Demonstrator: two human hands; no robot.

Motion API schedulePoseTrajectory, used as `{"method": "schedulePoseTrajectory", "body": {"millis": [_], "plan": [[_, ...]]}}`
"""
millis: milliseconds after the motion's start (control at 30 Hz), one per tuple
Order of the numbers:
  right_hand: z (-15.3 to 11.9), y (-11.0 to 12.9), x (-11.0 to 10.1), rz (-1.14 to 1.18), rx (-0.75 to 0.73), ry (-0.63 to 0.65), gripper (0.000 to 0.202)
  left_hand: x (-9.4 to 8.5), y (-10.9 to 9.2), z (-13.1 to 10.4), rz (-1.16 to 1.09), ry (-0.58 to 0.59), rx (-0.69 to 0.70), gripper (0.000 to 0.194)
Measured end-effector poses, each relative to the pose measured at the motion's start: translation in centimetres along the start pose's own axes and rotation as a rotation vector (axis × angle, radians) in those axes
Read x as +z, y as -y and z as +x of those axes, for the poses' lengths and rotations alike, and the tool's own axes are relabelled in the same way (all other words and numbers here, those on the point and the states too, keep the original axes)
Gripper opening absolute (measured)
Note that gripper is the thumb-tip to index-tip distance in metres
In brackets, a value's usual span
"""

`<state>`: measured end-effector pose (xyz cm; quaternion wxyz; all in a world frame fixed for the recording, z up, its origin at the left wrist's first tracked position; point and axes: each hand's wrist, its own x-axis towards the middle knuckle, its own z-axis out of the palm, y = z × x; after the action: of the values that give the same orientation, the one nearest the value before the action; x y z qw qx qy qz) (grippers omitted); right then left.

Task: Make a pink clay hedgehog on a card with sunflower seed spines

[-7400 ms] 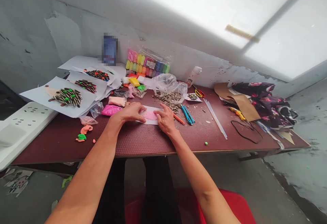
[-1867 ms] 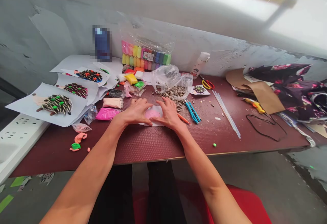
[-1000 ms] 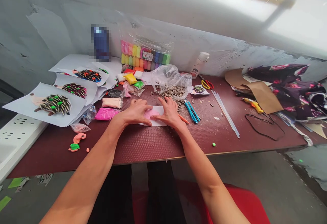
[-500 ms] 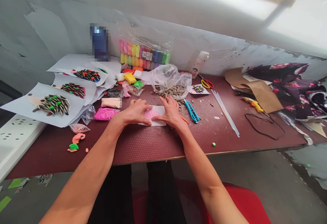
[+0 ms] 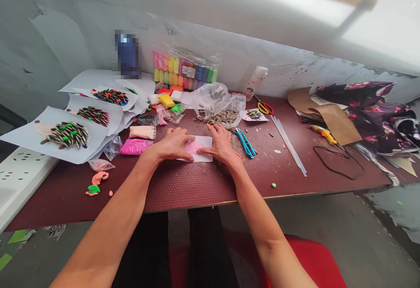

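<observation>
A small white card (image 5: 204, 158) lies on the table before me, with a thin patch of pale pink clay (image 5: 192, 146) on it. My left hand (image 5: 174, 145) rests at the card's left side, its thumb at the pink patch and its fingers apart. From the right, my right hand (image 5: 219, 144) reaches over the card with fingers spread and thumb pointing in to the clay. Neither hand grasps anything. Sunflower seeds (image 5: 221, 116) spill from a clear plastic bag (image 5: 210, 96) just beyond my right fingertips.
Right of my hands lie a blue utility knife (image 5: 246, 142), scissors (image 5: 264, 105), clear glue sticks (image 5: 288, 145) and a yellow glue gun (image 5: 324, 134). To the left are bagged pink clay (image 5: 135, 146), seed-covered hedgehog pictures (image 5: 68, 135) and a white power strip (image 5: 22, 172).
Both hands stay almost in place over the card and the pink clay. The whole view shifts very slightly; nothing is picked up or let go.
</observation>
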<state>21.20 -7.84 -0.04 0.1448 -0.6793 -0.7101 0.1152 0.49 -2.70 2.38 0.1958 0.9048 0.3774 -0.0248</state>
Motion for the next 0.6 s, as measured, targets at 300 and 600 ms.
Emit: {"method": "schedulePoseTrajectory", "body": {"millis": [300,600], "plan": [[0.1,-1.3,0.1,0.000,0.053,-0.119,0.092,0.0,0.0,0.1,0.009,0.004,-0.006,0.075],[0.2,-1.3,0.4,-0.016,0.043,-0.176,0.082,0.2,0.2,0.1,0.025,-0.011,-0.006,0.073]]}}
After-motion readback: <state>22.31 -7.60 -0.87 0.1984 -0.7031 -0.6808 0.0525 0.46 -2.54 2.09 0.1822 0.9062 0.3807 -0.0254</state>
